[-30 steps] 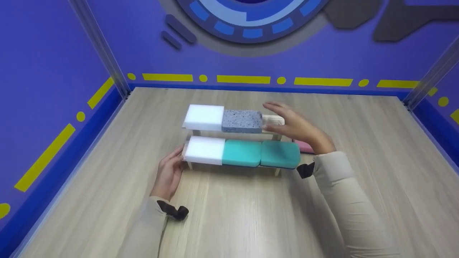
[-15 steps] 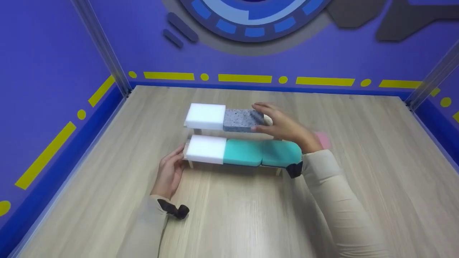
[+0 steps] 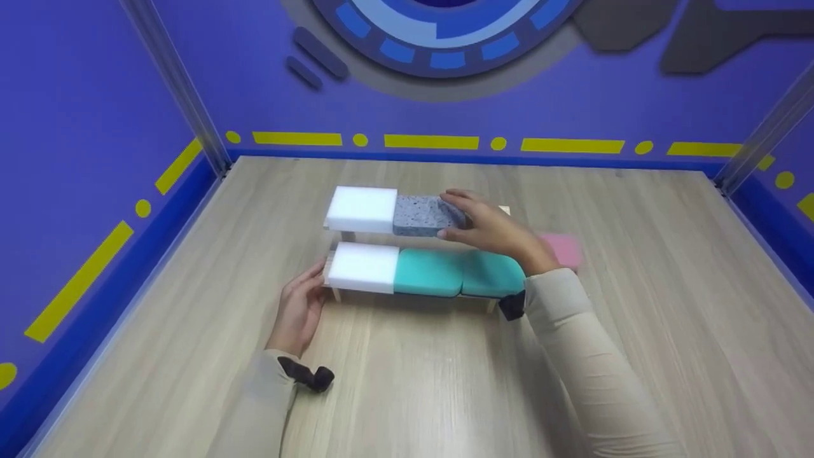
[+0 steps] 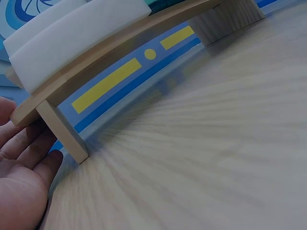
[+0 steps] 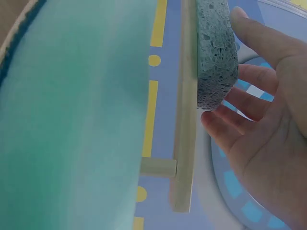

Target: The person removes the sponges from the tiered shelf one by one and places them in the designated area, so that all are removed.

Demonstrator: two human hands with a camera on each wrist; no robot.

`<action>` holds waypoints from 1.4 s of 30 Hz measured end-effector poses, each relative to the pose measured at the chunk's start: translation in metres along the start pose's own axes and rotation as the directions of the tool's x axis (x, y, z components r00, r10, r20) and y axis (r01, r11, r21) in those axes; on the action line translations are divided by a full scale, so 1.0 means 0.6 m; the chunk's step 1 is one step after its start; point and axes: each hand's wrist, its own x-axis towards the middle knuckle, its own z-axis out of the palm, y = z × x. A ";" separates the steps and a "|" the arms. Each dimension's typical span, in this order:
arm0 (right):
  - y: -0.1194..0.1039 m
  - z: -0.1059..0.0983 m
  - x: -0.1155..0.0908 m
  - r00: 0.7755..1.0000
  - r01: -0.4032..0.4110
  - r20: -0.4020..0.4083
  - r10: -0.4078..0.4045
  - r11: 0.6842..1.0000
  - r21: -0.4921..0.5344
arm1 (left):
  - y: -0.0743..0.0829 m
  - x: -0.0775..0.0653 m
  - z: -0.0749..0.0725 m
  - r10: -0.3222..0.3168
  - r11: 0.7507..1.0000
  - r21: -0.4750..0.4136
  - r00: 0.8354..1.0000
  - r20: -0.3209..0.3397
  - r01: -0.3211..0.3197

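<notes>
In the head view, the front wooden stand bears a white foam sponge (image 3: 361, 267) and two teal sponges (image 3: 429, 272) in a row. My left hand (image 3: 301, 312) holds that stand's left end; the left wrist view has the fingers around the board (image 4: 72, 79) beside its leg. On the back stand (image 5: 184, 143), a second white sponge (image 3: 362, 207) lies left of a grey porous sponge (image 3: 420, 213). My right hand (image 3: 486, 226) is around the grey sponge's right end, thumb at the near edge and fingers at the far edge.
A pink sponge (image 3: 563, 250) lies on the wooden table (image 3: 407, 381), partly behind my right forearm. Blue panels (image 3: 407, 114) with yellow markings stand along the back and sides.
My right hand has moved left from beside the grey sponge to around its right end, uncovering more of the pink sponge. The left hand stays at the front stand.
</notes>
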 end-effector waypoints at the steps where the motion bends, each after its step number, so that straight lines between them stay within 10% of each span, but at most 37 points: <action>1: 0.000 0.001 0.001 1.000 0.000 -0.002 0.000 1.000 -0.005 | 0.000 0.000 -0.001 0.000 1.000 0.006 1.000 0.002 0.000; 42: -0.008 0.003 -0.003 0.999 0.000 -0.035 -0.003 0.995 -0.101 | 0.000 0.001 0.001 -0.004 1.000 0.014 1.000 -0.007 0.004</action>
